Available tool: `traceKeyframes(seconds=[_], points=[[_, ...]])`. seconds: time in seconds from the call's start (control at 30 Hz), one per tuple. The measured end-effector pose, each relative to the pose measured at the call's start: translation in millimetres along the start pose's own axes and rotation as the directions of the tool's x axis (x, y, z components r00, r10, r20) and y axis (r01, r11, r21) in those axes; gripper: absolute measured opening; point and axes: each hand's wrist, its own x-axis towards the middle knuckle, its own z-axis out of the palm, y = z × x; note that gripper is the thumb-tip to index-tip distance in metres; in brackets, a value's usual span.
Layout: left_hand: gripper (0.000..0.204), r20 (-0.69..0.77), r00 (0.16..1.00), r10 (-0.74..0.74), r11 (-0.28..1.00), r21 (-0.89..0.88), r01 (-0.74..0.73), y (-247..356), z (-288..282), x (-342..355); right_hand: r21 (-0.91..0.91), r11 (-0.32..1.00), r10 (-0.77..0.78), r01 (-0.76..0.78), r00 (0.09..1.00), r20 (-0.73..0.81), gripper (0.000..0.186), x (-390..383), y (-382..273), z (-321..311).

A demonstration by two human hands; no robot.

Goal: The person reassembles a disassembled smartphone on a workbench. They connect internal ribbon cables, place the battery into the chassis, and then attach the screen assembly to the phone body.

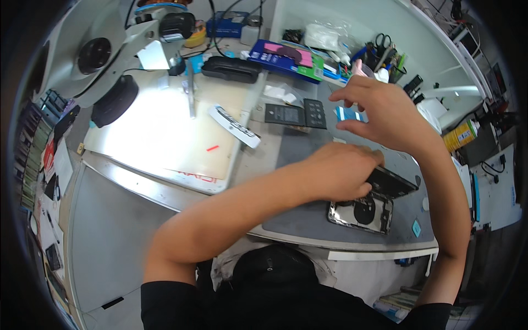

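My left hand grips a dark phone screen panel by its edge. The panel stands tilted above the opened phone body, whose metal inside and round black part show. Higher up, my right hand hangs over the mat with thumb and fingers apart, holding nothing that I can see. A small blue-and-white piece shows between its thumb and fingers, apparently on the mat behind. Left of that hand lies a black L-shaped phone battery.
A grey work mat covers the bench, with a small teal piece near its front. To the left are a white strip, tweezers and a microscope. A tool holder and yellow can stand behind.
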Motion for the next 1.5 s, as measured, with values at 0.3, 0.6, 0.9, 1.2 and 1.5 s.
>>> traceKeyframes(seconds=[0.3, 0.6, 0.9, 1.2, 1.5], points=[[0.044, 0.043, 0.995, -0.086, 0.996, -0.027, 0.087, 2, -3, -2, -0.113, 0.988, 0.121, -0.106, 0.983, 0.135, 0.042, 94, 57, 16], [0.046, 0.046, 0.995, -0.085, 0.995, -0.058, 0.087, 1, -3, -1, -0.048, 0.982, 0.189, -0.183, 0.936, 0.298, 0.052, 180, 78, 63], [0.046, 0.048, 0.995, -0.083, 0.994, -0.069, 0.087, 0, -5, -1, 0.007, 0.979, 0.193, -0.206, 0.928, 0.318, 0.05, 201, 92, 66], [0.043, 0.03, 0.998, -0.054, 0.996, -0.064, 0.056, -3, -2, 0, 0.331, 0.942, 0.035, -0.049, 0.998, 0.049, 0.038, 177, 117, 36], [0.039, -0.009, 0.997, -0.079, 0.988, -0.137, 0.077, -13, -5, 0, 0.339, 0.934, 0.119, 0.11, 0.801, -0.587, 0.018, -23, 7, -33]])
